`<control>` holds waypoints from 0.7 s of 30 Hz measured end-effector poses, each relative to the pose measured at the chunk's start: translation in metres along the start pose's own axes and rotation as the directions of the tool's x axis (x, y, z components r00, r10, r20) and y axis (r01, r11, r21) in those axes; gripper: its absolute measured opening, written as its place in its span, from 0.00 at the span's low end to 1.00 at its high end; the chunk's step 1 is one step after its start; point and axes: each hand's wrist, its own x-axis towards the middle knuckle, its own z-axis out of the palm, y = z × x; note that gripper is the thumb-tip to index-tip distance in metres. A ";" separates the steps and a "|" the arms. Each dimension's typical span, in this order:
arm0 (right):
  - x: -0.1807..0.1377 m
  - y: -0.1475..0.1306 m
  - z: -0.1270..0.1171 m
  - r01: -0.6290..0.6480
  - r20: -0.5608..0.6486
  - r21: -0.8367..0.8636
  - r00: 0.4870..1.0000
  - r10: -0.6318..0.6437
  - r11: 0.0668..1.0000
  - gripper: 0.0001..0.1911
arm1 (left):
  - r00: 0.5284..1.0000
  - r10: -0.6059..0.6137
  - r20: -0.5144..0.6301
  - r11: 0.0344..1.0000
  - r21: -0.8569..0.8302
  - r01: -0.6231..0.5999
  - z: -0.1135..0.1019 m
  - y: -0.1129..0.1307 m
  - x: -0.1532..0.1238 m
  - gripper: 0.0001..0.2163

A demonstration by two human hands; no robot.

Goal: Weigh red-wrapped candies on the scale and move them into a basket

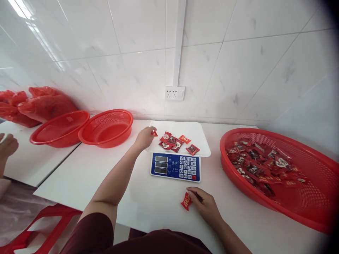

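Observation:
My left hand [144, 138] is at the left edge of the white weighing tray [202, 148], its fingers closed on a small red wrapped candy [154, 133]. Several wrapped candies [171, 141] in red and dark wrappers lie on the tray of the digital scale [175, 167]. In front of the scale, my right hand [205, 204] pinches a red candy with gold lettering [186, 201] low over the table. The scale's blue panel has keys and small displays; their digits are hard to read.
At the right stands a big red basket [225, 165] with many wrapped candies [258, 165]. Two red baskets [106, 141] [60, 141] sit at the left, near red plastic bags [47, 104]. Another person's hand [7, 144] shows at the left edge. A socket [174, 93] is on the tiled wall.

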 end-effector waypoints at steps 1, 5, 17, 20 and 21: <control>0.000 0.001 0.000 -0.003 0.000 -0.001 1.000 0.003 1.000 0.19 | 0.997 -0.029 -0.064 1.000 -0.005 0.029 -0.008 -0.006 -0.001 0.15; -0.001 0.004 0.001 -0.003 0.011 -0.013 1.000 0.004 1.000 0.18 | 0.924 -0.207 -0.321 0.972 0.039 0.232 -0.042 -0.041 -0.002 0.15; -0.001 0.004 0.003 0.013 0.022 -0.034 1.000 -0.013 0.999 0.18 | 0.883 -0.470 0.000 0.867 0.189 0.462 -0.036 -0.072 -0.046 0.19; 0.000 0.005 0.003 0.009 0.027 -0.041 1.000 -0.008 0.999 0.18 | 0.907 -0.419 0.040 0.899 0.160 0.408 -0.031 -0.056 -0.067 0.22; 0.000 0.005 0.003 0.007 0.029 -0.043 1.000 -0.006 0.999 0.18 | 0.912 -0.407 0.046 0.905 0.153 0.397 -0.030 -0.051 -0.074 0.22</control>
